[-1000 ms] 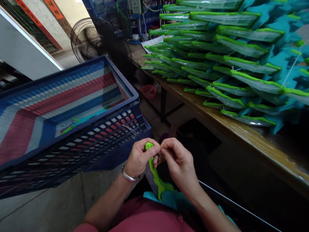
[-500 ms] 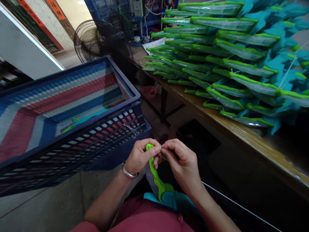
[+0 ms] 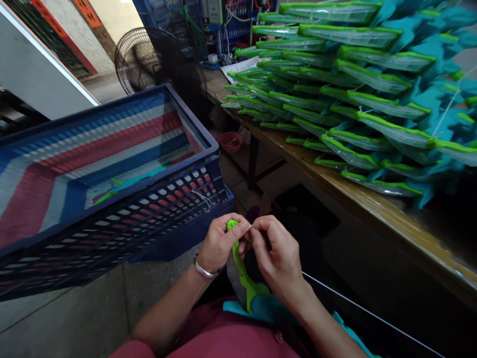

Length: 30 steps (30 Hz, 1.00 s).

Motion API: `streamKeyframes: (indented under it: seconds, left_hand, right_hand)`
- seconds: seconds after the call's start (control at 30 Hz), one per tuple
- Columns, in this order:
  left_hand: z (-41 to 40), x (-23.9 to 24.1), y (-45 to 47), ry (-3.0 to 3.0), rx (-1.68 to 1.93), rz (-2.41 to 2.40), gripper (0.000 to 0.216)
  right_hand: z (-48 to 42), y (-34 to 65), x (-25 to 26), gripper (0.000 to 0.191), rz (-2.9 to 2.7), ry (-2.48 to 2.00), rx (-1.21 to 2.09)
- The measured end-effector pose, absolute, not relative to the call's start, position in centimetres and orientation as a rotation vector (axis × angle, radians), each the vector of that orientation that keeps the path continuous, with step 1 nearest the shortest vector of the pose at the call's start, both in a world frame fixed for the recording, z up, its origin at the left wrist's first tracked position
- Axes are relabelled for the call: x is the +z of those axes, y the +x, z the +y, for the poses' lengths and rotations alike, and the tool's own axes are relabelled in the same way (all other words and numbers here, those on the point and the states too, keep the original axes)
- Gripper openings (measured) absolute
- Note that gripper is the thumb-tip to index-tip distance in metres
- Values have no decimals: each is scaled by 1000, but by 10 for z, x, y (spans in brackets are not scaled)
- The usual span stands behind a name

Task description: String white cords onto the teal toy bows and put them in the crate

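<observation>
The left hand (image 3: pixel 222 244) is closed with thumb and fingers around the upper end of a bright green piece (image 3: pixel 243 278), which stands nearly upright above the person's lap, with a greyish sheet along its side and teal cloth (image 3: pixel 274 309) at its lower end. The right hand (image 3: pixel 278 258) is just beside it, thumb and forefinger pinched together on a thin thread (image 3: pixel 249 226) — the fingertips of both hands almost meet there. A white cord (image 3: pixel 354 303) runs from behind the right forearm toward the lower right. At left is a blue crate (image 3: pixel 194 124) with striped lining (image 3: pixel 80 161); at right, many similar green pieces (image 3: pixel 376 134) lie piled on the bench (image 3: pixel 352 201)
</observation>
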<state>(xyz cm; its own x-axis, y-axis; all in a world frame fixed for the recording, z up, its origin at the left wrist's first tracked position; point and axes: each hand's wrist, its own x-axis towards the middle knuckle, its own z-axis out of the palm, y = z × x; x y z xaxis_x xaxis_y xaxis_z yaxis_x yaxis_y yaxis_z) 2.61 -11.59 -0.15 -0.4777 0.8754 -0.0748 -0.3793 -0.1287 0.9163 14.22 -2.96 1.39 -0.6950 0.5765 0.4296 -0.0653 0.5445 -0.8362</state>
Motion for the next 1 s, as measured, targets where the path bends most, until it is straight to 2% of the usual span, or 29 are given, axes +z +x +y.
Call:
streamKeyframes:
  seconds: [0.17, 0.37, 0.43, 0.7, 1.0]
  left_hand:
    - [-115, -3, 27, 602, 1767, 1186, 26]
    - [-114, -4, 26, 605, 1754, 1125, 31]
    - [-114, -4, 26, 605, 1754, 1115, 31]
    - [-114, -8, 29, 563, 1719, 1225, 33]
    - [-113, -2, 30, 592, 1733, 1164, 34]
  right_hand:
    - [-30, 142, 16, 17, -1769, -469, 1826]
    - [-31, 143, 14, 19, -1591, -438, 2029]
    - [-32, 143, 13, 17, -1627, -436, 1974]
    - [-30, 142, 18, 3, -1974, -435, 1341]
    - [-13, 162, 32, 16, -2462, -340, 929]
